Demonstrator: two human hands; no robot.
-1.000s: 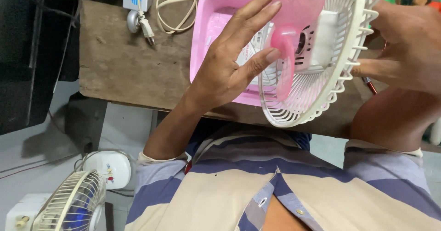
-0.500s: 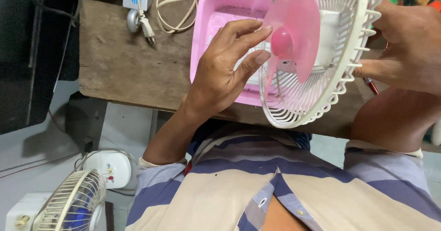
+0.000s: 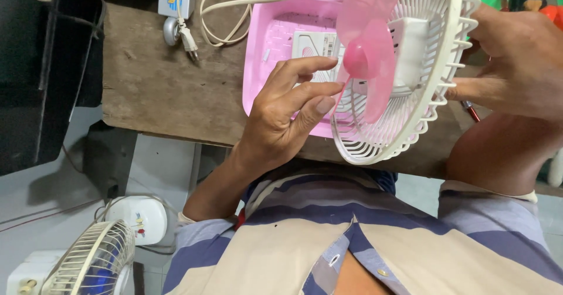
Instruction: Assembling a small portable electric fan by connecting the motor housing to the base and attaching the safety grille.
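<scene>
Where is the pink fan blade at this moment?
In the head view, the pink fan blade sits upper right of centre, inside the white fan guard, above the pink tray, between the left hand and right hand.

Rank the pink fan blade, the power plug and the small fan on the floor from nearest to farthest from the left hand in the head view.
1. pink fan blade: at the fingers of the left hand, inside the white grille.
2. power plug: up and to the left in the picture, on the wooden table.
3. small fan on the floor: bottom left corner, below the table edge.
</scene>
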